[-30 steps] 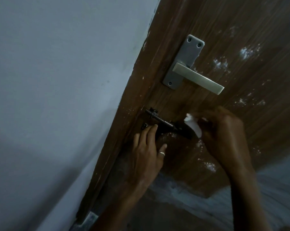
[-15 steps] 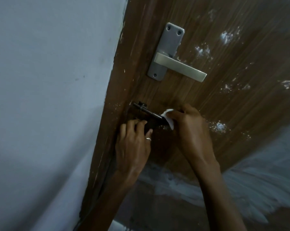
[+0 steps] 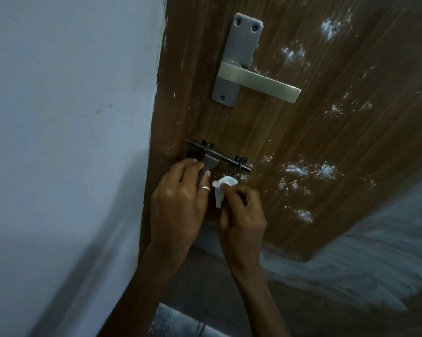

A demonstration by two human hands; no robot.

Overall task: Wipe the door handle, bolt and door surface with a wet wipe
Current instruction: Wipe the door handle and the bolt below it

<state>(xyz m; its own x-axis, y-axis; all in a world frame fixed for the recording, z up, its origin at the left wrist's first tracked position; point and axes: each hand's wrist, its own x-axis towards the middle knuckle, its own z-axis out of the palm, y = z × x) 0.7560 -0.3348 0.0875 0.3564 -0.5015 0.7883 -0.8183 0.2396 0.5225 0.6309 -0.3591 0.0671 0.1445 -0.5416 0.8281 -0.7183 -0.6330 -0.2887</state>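
A brown wood-grain door [image 3: 290, 132] carries a silver lever handle [image 3: 258, 81] on a grey plate. Below it a dark sliding bolt [image 3: 224, 159] runs across the door. My left hand [image 3: 178, 203], with a ring on one finger, pinches the bolt's flat tab between thumb and fingers. My right hand [image 3: 241, 215] grips a crumpled white wet wipe [image 3: 222, 188] just under the bolt, beside the left hand. White speckled marks dot the door to the right of the bolt and handle.
A pale blue-grey wall [image 3: 71, 142] fills the left side, meeting the door's edge. A greyish smeared patch [image 3: 375, 259] covers the lower right part of the door. Both forearms come up from the bottom of the view.
The view has swung so the door stands more upright. My right hand with the wipe has dropped from the bolt's rod to just below it; more of the rod is uncovered.
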